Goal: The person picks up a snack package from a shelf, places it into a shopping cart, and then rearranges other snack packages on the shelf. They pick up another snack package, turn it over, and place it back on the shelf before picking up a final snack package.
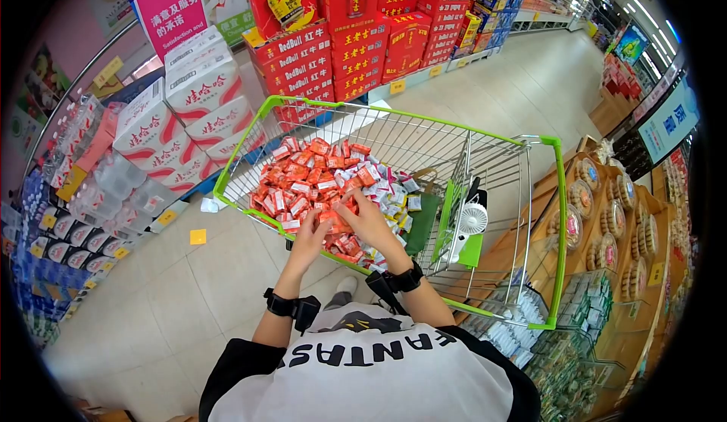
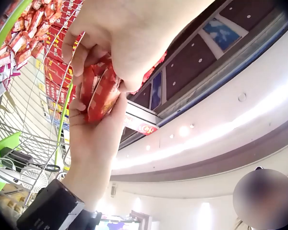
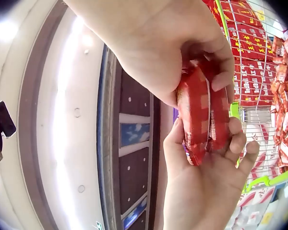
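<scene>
Above the near side of a green-rimmed shopping cart [image 1: 366, 113], my left hand [image 1: 309, 242] and right hand [image 1: 369, 225] meet around small red wrapped packets. In the left wrist view, my left hand [image 2: 129, 36] pinches one end of the red packets [image 2: 103, 93] and my right hand [image 2: 96, 143] grips the other. Two packets side by side [image 3: 196, 112] show in the right wrist view, between my right hand [image 3: 158, 43] above and my left hand [image 3: 199, 196] below. A heap of orange-red packets [image 1: 291, 176] lies beneath in the cart, with white and yellow ones [image 1: 397, 195] beside it.
A white fan [image 1: 473, 219] is at the cart's right part, near a green flap [image 1: 422, 224]. Stacked red drink boxes [image 1: 360, 51] stand beyond the cart, white cartons [image 1: 159, 130] to the left. Shelves with round cookie tubs [image 1: 581, 197] line the right.
</scene>
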Demonstrator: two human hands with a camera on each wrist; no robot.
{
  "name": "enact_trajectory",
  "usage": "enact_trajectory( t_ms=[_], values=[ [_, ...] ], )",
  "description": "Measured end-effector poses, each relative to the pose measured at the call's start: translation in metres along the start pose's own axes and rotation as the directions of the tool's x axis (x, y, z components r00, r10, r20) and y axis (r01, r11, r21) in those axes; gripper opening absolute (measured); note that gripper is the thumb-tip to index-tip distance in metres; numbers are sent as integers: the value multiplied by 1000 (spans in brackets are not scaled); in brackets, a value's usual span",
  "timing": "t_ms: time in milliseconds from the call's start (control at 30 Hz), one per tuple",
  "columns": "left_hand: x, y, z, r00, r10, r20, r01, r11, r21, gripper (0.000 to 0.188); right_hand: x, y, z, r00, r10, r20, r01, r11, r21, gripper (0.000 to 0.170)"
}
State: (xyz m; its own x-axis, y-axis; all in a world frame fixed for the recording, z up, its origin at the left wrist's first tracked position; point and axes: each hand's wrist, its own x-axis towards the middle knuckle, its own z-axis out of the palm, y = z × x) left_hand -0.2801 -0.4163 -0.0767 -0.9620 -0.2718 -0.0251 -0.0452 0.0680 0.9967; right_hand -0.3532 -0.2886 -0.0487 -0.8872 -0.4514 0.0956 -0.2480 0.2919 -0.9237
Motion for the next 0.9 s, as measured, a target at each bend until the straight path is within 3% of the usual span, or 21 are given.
enact_trajectory(
  t_ms=[67, 167, 300, 433, 500, 567, 667, 700, 733, 800, 833, 900],
  values=[
    [2, 8, -4, 992, -123, 1, 121, 973, -196, 29, 1, 3, 2, 1000, 10, 11, -10, 1000, -3, 31],
    [8, -6, -15, 989, -138, -58, 123, 971, -204, 24, 6, 20, 11, 999, -42, -18, 42, 999, 11, 39],
    [13, -27, -30, 986, -165, 2, 162, 968, -193, 23, 10, 27, 21, 998, 57, 24, -58, 996, 62, 56],
    [18, -42, -37, 983, -184, 1, 183, 976, -121, 18, 16, 27, 29, 986, 158, 59, -163, 981, 102, 65],
    [20, -44, -42, 984, -180, 12, 180, 975, -126, 18, 22, 42, 39, 986, 153, 69, -158, 985, 73, 64],
    [24, -42, -46, 983, -181, 18, 181, 983, 5, 19, 26, 54, 48, 986, 155, 55, -158, 987, 38, 61],
    [43, -70, -62, 969, -243, 54, 240, 969, 52, 21, 43, 72, 63, 984, 150, 98, -158, 984, 85, 58],
    [55, -90, -68, 982, -188, 28, 184, 975, 128, 22, 53, 72, 66, 973, 204, 108, -213, 973, 83, 58],
    [59, -77, -69, 981, -193, 27, 188, 974, 129, 22, 64, 76, 71, 972, 207, 111, -216, 973, 85, 58],
    [75, -51, -70, 954, -300, -24, 297, 950, -97, 22, 91, 79, 80, 984, 143, 106, -161, 970, 182, 60],
    [86, -49, -74, 954, -298, -27, 294, 951, -98, 22, 104, 73, 82, 984, 139, 108, -157, 971, 183, 60],
    [109, -47, -82, 980, -152, -126, 137, 983, -122, 23, 127, 58, 87, 1000, -9, 12, 8, 993, 116, 63]
  ],
)
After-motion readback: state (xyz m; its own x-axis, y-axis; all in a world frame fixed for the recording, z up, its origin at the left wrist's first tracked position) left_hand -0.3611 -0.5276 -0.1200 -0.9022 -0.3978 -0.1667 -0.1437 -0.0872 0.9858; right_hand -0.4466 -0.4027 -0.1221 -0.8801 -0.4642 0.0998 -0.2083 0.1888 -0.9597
